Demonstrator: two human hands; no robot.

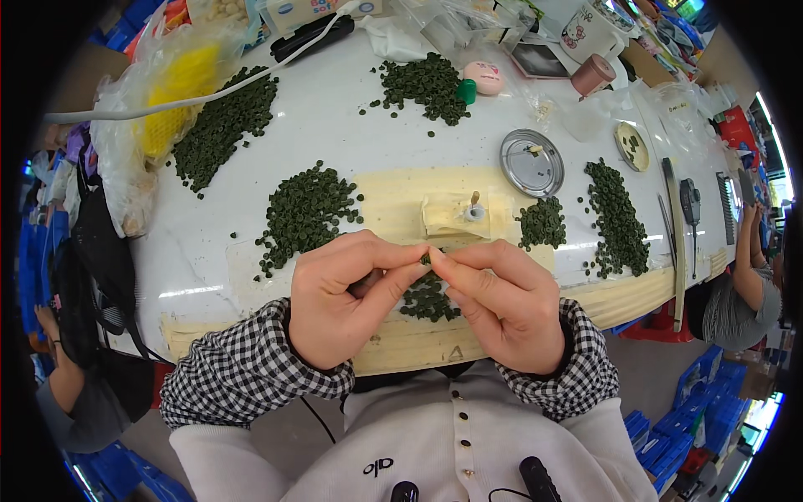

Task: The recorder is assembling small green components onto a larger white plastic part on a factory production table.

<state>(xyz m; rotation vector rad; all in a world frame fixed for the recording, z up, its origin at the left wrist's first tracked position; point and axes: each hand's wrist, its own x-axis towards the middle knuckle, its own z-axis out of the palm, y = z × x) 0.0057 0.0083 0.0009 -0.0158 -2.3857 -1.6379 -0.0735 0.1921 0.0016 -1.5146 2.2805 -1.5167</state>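
My left hand point(343, 289) and my right hand point(502, 305) meet in front of me, thumbs and forefingers pinched together. Between the fingertips shows a small dark green round piece point(426, 259), mostly covered by them. A little heap of similar pieces point(429, 303) lies just below the fingers on the table. Beyond my hands stands a block wrapped in cream tape point(443, 219), with a short grey post point(474, 212) on it. Larger piles of the green pieces lie to the left point(305, 213) and right point(617, 219), with a smaller pile point(542, 223) near the block.
More green piles sit at the far left point(224, 134) and far middle point(422, 88). A round metal lid point(532, 171) and a shallow dish point(631, 147) lie to the right, near tweezers point(667, 222) and a dark-handled screwdriver point(691, 205). A white cable point(201, 99) crosses the far left.
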